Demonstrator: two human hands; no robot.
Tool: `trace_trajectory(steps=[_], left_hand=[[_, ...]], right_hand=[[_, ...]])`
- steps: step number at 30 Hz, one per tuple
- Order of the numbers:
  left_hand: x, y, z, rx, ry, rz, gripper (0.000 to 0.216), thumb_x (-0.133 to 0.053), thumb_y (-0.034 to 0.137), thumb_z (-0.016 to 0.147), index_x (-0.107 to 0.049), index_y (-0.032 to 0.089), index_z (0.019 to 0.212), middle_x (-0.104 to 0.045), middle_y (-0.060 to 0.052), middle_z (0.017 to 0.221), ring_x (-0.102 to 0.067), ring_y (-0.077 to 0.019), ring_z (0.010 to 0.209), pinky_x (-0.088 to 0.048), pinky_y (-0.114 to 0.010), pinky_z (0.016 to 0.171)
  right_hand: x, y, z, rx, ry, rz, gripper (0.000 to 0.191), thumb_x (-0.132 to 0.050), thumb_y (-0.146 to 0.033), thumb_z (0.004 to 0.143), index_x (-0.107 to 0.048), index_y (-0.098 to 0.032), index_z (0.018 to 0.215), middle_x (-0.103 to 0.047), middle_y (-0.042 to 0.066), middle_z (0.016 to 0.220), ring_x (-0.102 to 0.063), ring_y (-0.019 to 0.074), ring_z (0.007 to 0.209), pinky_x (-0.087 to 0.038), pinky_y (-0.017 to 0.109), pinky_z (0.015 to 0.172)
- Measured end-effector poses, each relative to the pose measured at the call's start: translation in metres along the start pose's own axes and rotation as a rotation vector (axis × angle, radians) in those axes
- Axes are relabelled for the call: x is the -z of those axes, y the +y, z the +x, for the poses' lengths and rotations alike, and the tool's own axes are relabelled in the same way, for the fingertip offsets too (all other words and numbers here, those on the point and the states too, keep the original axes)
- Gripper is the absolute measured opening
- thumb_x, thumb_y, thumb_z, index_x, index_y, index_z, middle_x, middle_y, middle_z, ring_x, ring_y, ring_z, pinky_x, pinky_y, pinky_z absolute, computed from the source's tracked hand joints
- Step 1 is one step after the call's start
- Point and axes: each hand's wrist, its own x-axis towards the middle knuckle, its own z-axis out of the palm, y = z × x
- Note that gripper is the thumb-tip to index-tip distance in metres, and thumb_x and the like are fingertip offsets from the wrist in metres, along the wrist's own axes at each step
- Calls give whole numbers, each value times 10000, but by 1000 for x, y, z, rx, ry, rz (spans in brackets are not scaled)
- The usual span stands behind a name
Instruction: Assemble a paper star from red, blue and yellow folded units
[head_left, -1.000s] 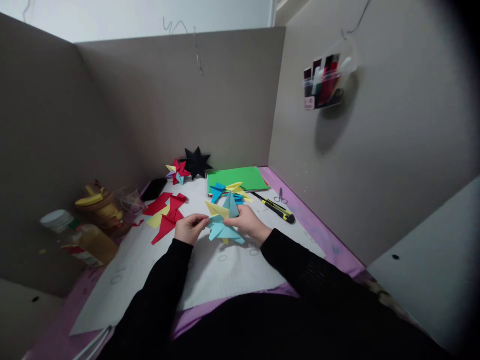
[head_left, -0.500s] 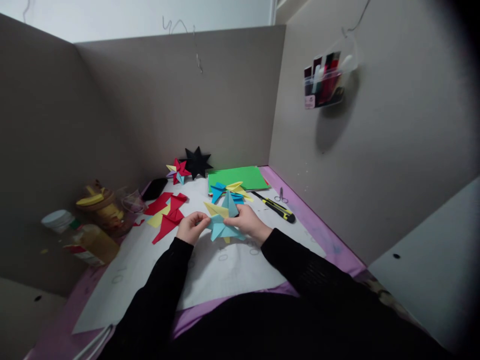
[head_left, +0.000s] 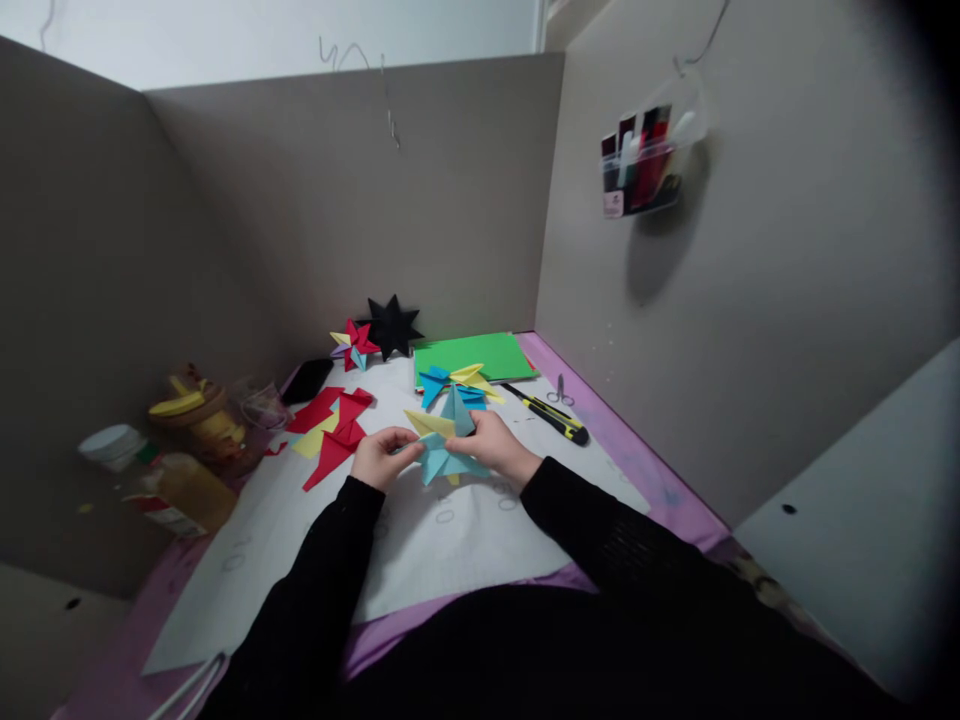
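Pinching the blue and yellow folded paper (head_left: pixel 444 462) from both sides, the left hand (head_left: pixel 385 459) and right hand (head_left: pixel 501 447) have it over the white sheet (head_left: pixel 420 565) on the bench (head_left: pixel 694 512). I think a fold is being pressed or fitted; I can't tell which. The next move calls for soft fingers. Red folded paper (head_left: pixel 335 452) lies left; a cutter (head_left: pixel 553 418) lies right.

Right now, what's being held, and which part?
A folded paper, light blue and yellow: the left hand pinches its left edge, the right hand its right side.
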Motion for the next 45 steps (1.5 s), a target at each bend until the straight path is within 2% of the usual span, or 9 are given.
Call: trace_trajectory(steps=[7,11,18,25,32,37,40,42,45], left_hand=[[-4,2,0,12,-56,41,309,-717,450,614,-641,151,636,-598,4,555,-504,-104,505,-408,-209,489],[-5,1,2,-32,-35,-5,316,-726,448,601,-605,157,579,-616,-9,610,-532,-117,569,-435,-224,547],[-6,-8,2,50,33,-79,372,-770,413,565,-490,170,528,-591,17,541,-528,-107,506,-436,-228,514],[-7,-5,1,127,-20,-307,457,-782,362,554,-489,184,856,-551,78,490,-527,-94,454,-431,-213,512],[-4,-3,1,108,-61,-266,417,-665,427,669,-503,165,950,-504,81,474,-469,-91,403,-407,-214,444],[-4,-6,3,-23,95,-115,424,-610,434,711,-526,146,1010,-671,-54,743,-636,-176,693,-488,-286,613],[-5,-5,2,-58,45,3,571,-741,370,592,-514,160,1072,-681,-96,935,-636,-231,923,-494,-322,734],[-6,-4,1,-70,-5,34,667,-793,327,531,-501,170,1110,-675,-86,967,-634,-229,936,-498,-329,765],[-9,-1,0,-71,-3,-5,616,-804,322,524,-529,160,1051,-674,-59,897,-648,-198,826,-512,-307,736]], right_hand=[[-1,3,0,16,10,-63,271,-712,-224,601,-663,-113,843,-673,49,782,-587,151,641,-494,286,574],[-1,4,1,10,0,-40,288,-719,-225,595,-662,-114,854,-675,57,806,-592,155,664,-498,294,600],[-4,1,1,-30,-31,83,314,-741,-235,564,-656,-113,841,-689,53,810,-609,155,663,-491,289,628],[-6,-3,-3,-48,-23,143,341,-741,-223,544,-669,-121,862,-698,44,795,-610,154,646,-494,281,606],[-8,-10,-6,-98,-9,195,300,-724,-179,531,-670,-119,819,-699,49,773,-610,153,613,-500,287,587],[-6,-8,-4,-61,8,147,284,-702,-173,558,-664,-124,835,-694,49,786,-607,156,631,-493,288,594],[-6,-6,-5,-32,14,31,283,-689,-182,580,-659,-120,854,-683,45,786,-593,150,636,-473,267,578],[-7,-6,-5,2,-4,-61,288,-688,-201,596,-659,-118,870,-673,43,780,-577,146,642,-457,250,566],[-10,-7,-8,62,-34,-167,270,-675,-227,629,-662,-121,877,-652,34,757,-546,132,643,-432,226,552]])
